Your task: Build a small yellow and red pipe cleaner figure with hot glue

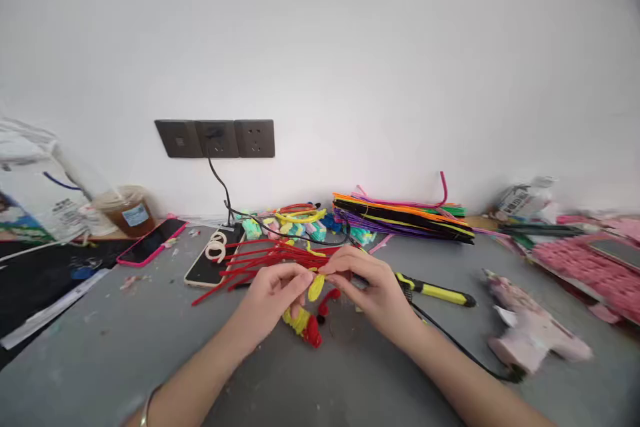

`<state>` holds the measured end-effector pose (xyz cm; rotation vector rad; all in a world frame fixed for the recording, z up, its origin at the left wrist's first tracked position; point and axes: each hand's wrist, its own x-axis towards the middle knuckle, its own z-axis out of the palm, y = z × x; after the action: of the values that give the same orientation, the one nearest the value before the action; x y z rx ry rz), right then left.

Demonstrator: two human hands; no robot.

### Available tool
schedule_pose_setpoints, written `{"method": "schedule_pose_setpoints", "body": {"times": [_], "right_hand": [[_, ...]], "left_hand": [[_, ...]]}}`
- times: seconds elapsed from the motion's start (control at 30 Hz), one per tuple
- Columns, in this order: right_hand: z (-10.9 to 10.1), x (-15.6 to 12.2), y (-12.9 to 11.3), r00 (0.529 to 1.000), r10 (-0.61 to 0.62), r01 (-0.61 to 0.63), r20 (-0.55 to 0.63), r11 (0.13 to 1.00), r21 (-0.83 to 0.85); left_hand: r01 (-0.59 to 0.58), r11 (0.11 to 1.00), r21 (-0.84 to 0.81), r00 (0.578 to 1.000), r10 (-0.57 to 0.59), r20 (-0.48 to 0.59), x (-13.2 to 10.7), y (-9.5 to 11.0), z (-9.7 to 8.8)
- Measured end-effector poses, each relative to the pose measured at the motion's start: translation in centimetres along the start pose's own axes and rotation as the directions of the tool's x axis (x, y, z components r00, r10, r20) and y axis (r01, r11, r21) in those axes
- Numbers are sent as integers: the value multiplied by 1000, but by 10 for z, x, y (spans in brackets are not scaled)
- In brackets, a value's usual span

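Between the fingertips of my left hand (280, 297) and my right hand (367, 283) is a small yellow pipe cleaner piece (316, 287), bent into a loop that hangs down. Both hands pinch it at its upper end. Just below my left fingers, a yellow and red wound pipe cleaner figure (303, 328) lies on the grey table. Beside it rests a curled red pipe cleaner (327, 301) with a dark end. Behind my hands spread several loose red pipe cleaners (270, 255).
A pink glue gun (533, 320) lies right, near a yellow-and-black tool (440, 292) with a cord. Bundled coloured pipe cleaners (405, 217) sit against the wall. Left are a black phone (207, 263), a pink-cased phone (151, 241) and a drink cup (131, 213). A pink keyboard (585, 267) stands far right.
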<state>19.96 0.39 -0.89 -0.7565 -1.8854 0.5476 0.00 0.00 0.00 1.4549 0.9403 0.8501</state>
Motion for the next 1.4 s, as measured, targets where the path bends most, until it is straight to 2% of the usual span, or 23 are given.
{"method": "schedule_pose_setpoints", "body": {"times": [0.13, 0.27, 0.4, 0.63, 0.73, 0.8, 0.87, 0.97, 1.17, 1.3, 1.4], "right_hand": [[0, 2, -1, 1000, 14, -14, -14, 1000, -3], [0, 2, 0, 997, 38, -41, -67, 999, -35], [1, 2, 2, 988, 113, -114, -107, 993, -6], [5, 1, 2, 973, 230, -230, 10, 971, 66], [4, 1, 4, 949, 312, -314, 44, 921, 231], [2, 1, 5, 934, 356, -342, 26, 870, 354], [0, 2, 6, 915, 404, -370, 1, 836, 405], [0, 5, 6, 877, 479, -450, 20, 808, 381], [6, 6, 0, 809, 526, -588, 261, 722, 366], [10, 4, -3, 759, 570, -651, 314, 661, 374], [12, 2, -1, 734, 585, -679, 345, 649, 343]], "left_hand": [[8, 1000, 5, 1000, -8, 3, 3, 0, 0], [-17, 1000, 10, 999, 17, -47, 4, -1, -1], [-13, 1000, -1, 995, 13, -96, 4, -1, -2], [-40, 998, -40, 989, 33, -144, 6, -2, -4], [-35, 999, -35, 985, 29, -170, 6, -5, -6], [-38, 999, -26, 976, 32, -217, 7, -5, -7], [-55, 998, -6, 966, 52, -254, 7, -5, -8], [-87, 995, 44, 965, 95, -244, 7, -5, -7], [-162, 977, 142, 967, 186, -176, 5, -9, -4], [-155, 977, 149, 968, 181, -176, 5, -10, -2], [-151, 978, 142, 966, 176, -187, 5, -9, -1]]}}
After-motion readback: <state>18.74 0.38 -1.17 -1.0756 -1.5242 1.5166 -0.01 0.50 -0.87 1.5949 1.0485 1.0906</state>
